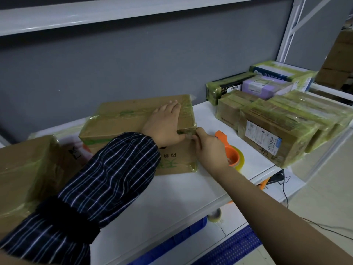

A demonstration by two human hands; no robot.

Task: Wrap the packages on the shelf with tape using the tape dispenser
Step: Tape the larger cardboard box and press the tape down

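Our left hand (164,125) lay spread on the centre package (124,119); our right hand (210,148) pinched tape (191,131) at its near-right corner, tape dispenser (230,152) just beside.

My view is dim and bluish, with soft shadows. Faint glare streaks the upper rail (133,14); edges bow, and detail looks slightly smeared.
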